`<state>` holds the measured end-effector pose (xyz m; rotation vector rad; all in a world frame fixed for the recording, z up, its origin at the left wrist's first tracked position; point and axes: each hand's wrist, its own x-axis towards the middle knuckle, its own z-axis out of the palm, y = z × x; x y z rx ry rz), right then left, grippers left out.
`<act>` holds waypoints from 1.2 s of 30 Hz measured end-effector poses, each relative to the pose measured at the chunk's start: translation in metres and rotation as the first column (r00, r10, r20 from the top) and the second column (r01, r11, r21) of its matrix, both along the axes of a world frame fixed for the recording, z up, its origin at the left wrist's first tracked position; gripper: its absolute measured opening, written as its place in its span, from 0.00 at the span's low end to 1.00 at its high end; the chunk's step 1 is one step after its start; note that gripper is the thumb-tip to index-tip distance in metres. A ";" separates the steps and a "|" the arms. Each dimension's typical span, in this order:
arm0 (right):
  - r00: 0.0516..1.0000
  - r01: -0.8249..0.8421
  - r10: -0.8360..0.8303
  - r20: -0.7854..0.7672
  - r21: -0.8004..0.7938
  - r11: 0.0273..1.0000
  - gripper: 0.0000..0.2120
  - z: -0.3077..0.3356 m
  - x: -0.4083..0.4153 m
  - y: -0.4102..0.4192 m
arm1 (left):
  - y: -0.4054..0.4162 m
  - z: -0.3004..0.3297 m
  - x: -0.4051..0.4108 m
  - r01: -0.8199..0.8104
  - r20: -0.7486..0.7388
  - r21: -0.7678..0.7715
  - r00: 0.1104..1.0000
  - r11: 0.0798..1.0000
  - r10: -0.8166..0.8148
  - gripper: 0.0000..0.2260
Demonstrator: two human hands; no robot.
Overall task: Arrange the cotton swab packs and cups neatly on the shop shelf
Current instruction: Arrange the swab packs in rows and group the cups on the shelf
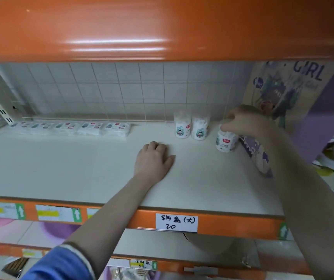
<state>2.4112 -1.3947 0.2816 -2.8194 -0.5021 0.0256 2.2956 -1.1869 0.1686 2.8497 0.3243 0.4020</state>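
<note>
Several flat cotton swab packs (pixel 93 128) lie in a row along the back left of the white shelf (pixel 81 170). Two cotton swab cups (pixel 191 127) stand side by side at the back, right of centre. A third cotton swab cup (pixel 225 141) stands nearer the front right, slightly tilted; my right hand (pixel 242 123) grips its top from above. My left hand (pixel 154 158) rests on the bare shelf surface in the middle, fingers curled under, holding nothing.
Purple illustrated boxes (pixel 283 102) lean against the shelf's right end. An orange shelf (pixel 162 27) hangs close overhead. The orange front edge (pixel 232 224) carries price labels. A wire grid (pixel 121 91) backs the shelf. Lower shelves hold basins.
</note>
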 end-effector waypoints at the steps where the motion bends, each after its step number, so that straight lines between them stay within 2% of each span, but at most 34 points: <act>1: 1.000 -0.005 0.005 -0.009 -0.004 1.000 0.11 0.001 0.003 0.001 | 0.001 -0.001 0.000 0.001 0.001 0.002 1.000 1.000 -0.001 0.21; 10: 0.995 -0.074 0.074 -0.067 -0.005 0.997 0.09 -0.008 0.019 0.009 | 0.004 -0.003 0.000 0.011 0.047 -0.051 0.999 0.999 -0.009 0.20; 13: 0.995 -0.065 0.065 -0.070 0.010 0.998 0.15 -0.005 0.016 0.009 | 0.004 -0.002 -0.001 0.012 0.043 -0.071 0.999 0.997 -0.009 0.19; 15: 0.999 -0.030 0.028 -0.037 -0.040 0.999 0.19 -0.001 0.014 0.009 | 0.004 -0.001 -0.001 0.013 0.041 -0.078 0.999 0.997 -0.010 0.19; 20: 0.999 -0.012 0.009 -0.050 -0.052 0.999 0.14 0.003 0.022 0.012 | 0.006 -0.003 0.000 0.027 0.050 -0.084 0.998 0.996 -0.023 0.19; 22: 0.998 -0.035 0.031 -0.051 -0.070 0.997 0.13 0.004 0.027 0.013 | 0.006 -0.003 0.000 0.031 0.061 -0.088 0.998 0.996 -0.026 0.19; 29: 0.989 -0.148 0.145 -0.038 -0.087 0.985 0.19 0.005 0.040 0.019 | 0.006 -0.003 -0.001 0.025 0.063 -0.104 0.998 0.994 -0.018 0.19; 36: 0.976 -0.218 0.215 -0.034 -0.134 0.967 0.18 0.004 0.051 0.025 | 0.005 -0.002 -0.001 0.025 0.060 -0.108 0.998 0.994 -0.018 0.19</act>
